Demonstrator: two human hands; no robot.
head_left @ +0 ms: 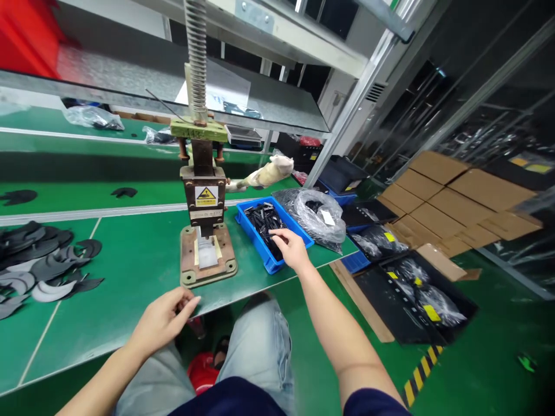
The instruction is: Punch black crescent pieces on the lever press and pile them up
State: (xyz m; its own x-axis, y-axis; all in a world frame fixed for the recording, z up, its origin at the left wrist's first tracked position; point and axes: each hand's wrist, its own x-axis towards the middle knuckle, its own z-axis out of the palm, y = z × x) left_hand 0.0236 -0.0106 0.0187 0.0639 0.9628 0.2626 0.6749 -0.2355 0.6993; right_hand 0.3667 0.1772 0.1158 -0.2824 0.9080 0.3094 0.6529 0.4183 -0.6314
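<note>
Over the blue bin (274, 265), my right hand (290, 248) pinches a thin black part (269, 234) between thumb and fingertips; its exact kind is too small to tell. Many small black strip-like parts (262, 217) fill the bin. At the front edge of the green bench, my left hand (167, 316) rests with loosely curled fingers and the thumb apart from them; nothing shows in it. In front of it stands a hand press (204, 199) with a spring, a yellow warning label and a brown base plate (191, 267). A pale fixture (208, 255) sits under its ram.
Dark grey curved pieces (52, 260) lie piled on the bench at the left. The press's wrapped lever (269, 173) reaches right above the bin. A clear plastic bag (323, 216) lies behind the bin. Boxes (416, 300) with bagged parts stand right of the bench.
</note>
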